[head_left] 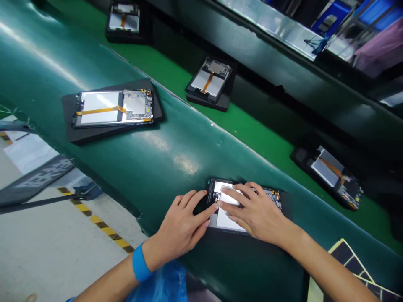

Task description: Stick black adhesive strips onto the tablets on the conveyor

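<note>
An opened tablet-like device lies on a dark pad on the green bench mat. My right hand rests over its white battery area, fingers spread and palm down, covering much of the middle. At the device's left end is my left hand, a blue band on its wrist; the index fingertip touches the edge near my right fingertips. Its fingers are apart, with nothing visible held. To the upper left, another opened device with an orange ribbon cable sits on a black pad.
On the green strip beyond the mat sit three more opened devices on black pads. Black sticker sheets with yellow edges lie at the lower right. Yellow-black floor tape shows at the lower left.
</note>
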### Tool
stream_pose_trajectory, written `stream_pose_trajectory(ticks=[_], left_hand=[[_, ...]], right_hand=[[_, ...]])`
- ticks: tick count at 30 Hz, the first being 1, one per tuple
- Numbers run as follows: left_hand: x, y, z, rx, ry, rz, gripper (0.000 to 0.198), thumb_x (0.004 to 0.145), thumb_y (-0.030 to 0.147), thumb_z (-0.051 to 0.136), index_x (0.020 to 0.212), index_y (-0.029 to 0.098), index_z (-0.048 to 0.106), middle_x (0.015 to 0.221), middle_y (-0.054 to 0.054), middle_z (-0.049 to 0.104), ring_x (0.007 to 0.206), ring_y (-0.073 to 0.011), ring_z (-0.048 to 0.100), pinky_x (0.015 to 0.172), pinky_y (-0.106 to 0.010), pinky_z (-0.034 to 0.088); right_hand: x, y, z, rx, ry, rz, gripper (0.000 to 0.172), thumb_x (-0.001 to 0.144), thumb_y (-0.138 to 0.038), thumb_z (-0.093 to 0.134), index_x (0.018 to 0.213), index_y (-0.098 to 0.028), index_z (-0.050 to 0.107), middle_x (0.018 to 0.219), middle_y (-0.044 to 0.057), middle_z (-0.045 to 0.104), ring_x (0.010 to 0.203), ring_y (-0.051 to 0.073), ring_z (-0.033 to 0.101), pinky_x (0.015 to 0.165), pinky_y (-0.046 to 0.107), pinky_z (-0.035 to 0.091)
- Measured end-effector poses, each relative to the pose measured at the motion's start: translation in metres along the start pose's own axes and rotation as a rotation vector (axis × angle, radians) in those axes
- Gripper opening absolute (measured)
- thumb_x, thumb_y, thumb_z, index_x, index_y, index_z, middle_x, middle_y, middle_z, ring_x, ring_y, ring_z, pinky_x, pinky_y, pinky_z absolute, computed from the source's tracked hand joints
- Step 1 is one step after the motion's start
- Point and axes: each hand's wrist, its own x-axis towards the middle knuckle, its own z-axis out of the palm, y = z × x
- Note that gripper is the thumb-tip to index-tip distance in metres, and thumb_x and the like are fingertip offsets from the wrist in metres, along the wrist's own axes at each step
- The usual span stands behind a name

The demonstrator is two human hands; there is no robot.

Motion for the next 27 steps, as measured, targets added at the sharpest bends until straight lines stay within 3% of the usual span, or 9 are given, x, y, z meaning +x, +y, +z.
stream_pose_trajectory(ticks=[5,9,11,15,19,21,23,27], left_hand=[[-0.004,-0.001,-0.002,-0.009,-0.045,-0.016,0.043,0.097,0.029,0.053,0.139,0.026,0.06,0.139,-0.018,0.054,0.119,-0.0348,0.054,0.087,-0.046,0.049],[-0.006,-0.012,-0.001,0.021,-0.074,0.092,0.058,0.095,0.049,0.058,0.147,0.024,0.052,0.143,-0.022,0.051,0.123,-0.0387,0.054,0.088,-0.047,0.049],[-0.003,-0.017,0.002,0.056,-0.057,0.136,0.057,0.096,0.049,0.056,0.146,0.024,0.053,0.142,-0.022,0.052,0.122,-0.0383,0.055,0.087,-0.045,0.049],[0.017,-0.028,0.009,0.172,-0.026,0.271,0.054,0.099,0.047,0.049,0.147,0.021,0.051,0.14,-0.023,0.055,0.117,-0.0405,0.059,0.08,-0.045,0.05],[0.044,-0.028,0.006,0.243,-0.044,0.355,0.049,0.101,0.044,0.042,0.143,0.02,0.054,0.144,-0.024,0.053,0.118,-0.0455,0.06,0.072,-0.048,0.048],[0.056,-0.016,0.003,0.231,-0.011,0.339,0.045,0.102,0.044,0.04,0.137,0.022,0.058,0.147,-0.021,0.052,0.122,-0.0464,0.058,0.072,-0.049,0.047],[0.066,0.01,0.003,0.158,0.032,0.377,0.044,0.102,0.046,0.04,0.131,0.021,0.061,0.145,-0.019,0.054,0.122,-0.0444,0.058,0.077,-0.05,0.047],[0.078,0.091,0.026,-0.013,-0.022,0.703,0.043,0.103,0.045,0.042,0.127,0.019,0.066,0.139,-0.014,0.062,0.125,-0.0348,0.057,0.098,-0.048,0.042]], right_hand=[[-0.023,-0.006,-0.002,0.041,0.216,0.164,0.047,0.101,-0.024,0.05,0.149,-0.024,0.05,0.135,0.012,0.065,0.12,0.028,0.057,0.104,0.05,0.04],[-0.076,-0.011,-0.007,0.078,0.451,0.42,0.057,0.098,-0.017,0.055,0.153,-0.028,0.044,0.124,0.011,0.069,0.113,0.029,0.063,0.096,0.049,0.047],[-0.11,-0.017,-0.011,0.073,0.554,0.588,0.052,0.096,-0.015,0.057,0.147,-0.028,0.052,0.119,0.011,0.071,0.108,0.029,0.066,0.092,0.048,0.05],[-0.184,-0.032,-0.022,0.024,0.745,1.001,0.027,0.098,-0.023,0.058,0.123,-0.026,0.068,0.109,0.009,0.073,0.101,0.026,0.069,0.087,0.044,0.056],[-0.245,-0.051,-0.021,0.033,0.688,1.253,0.016,0.099,-0.031,0.059,0.103,-0.022,0.071,0.101,0.008,0.074,0.093,0.022,0.071,0.082,0.038,0.058],[-0.263,-0.062,-0.012,0.095,0.581,1.248,0.017,0.1,-0.031,0.058,0.1,-0.02,0.071,0.098,0.008,0.074,0.09,0.02,0.072,0.079,0.035,0.059],[-0.273,-0.072,-0.001,0.142,0.494,1.218,0.017,0.101,-0.03,0.057,0.099,-0.02,0.071,0.097,0.007,0.074,0.088,0.019,0.072,0.079,0.032,0.059],[-0.275,-0.078,0.023,0.143,0.431,1.186,0.018,0.101,-0.026,0.055,0.1,-0.022,0.072,0.1,0.006,0.074,0.093,0.019,0.072,0.083,0.033,0.059]])
